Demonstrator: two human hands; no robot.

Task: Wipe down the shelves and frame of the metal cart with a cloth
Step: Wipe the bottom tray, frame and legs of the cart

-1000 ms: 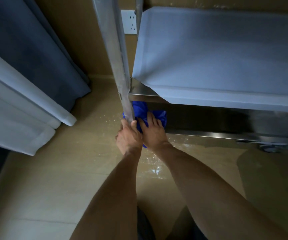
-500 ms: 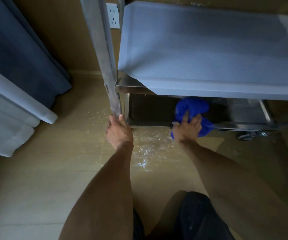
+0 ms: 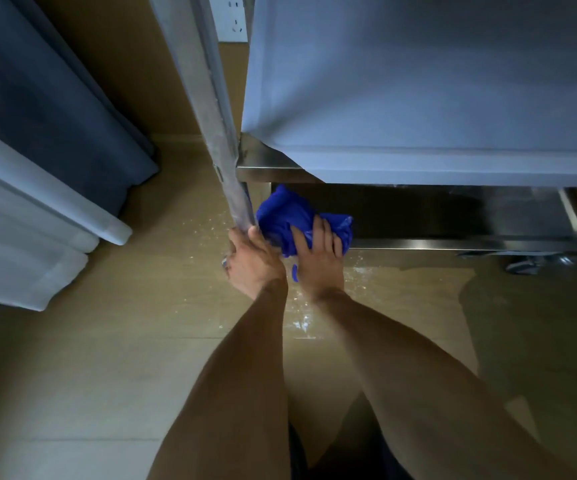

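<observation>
Wet-speckled floor (image 3: 107, 341), left hand (image 3: 252, 261) clenched round the cart post (image 3: 211, 133), right hand (image 3: 318, 261) flat-fingered pressing the blue cloth (image 3: 287, 216) on the bottom shelf (image 3: 453, 244) corner, guessing most of that shelf's left.

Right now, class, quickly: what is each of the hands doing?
Left hand: closed, gripping the cart post.
Right hand: open, fingers pressing flat on the blue cloth.

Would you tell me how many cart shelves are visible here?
2: a pale upper shelf top right, and a dark bottom shelf beneath it; others above may be hidden.
</observation>
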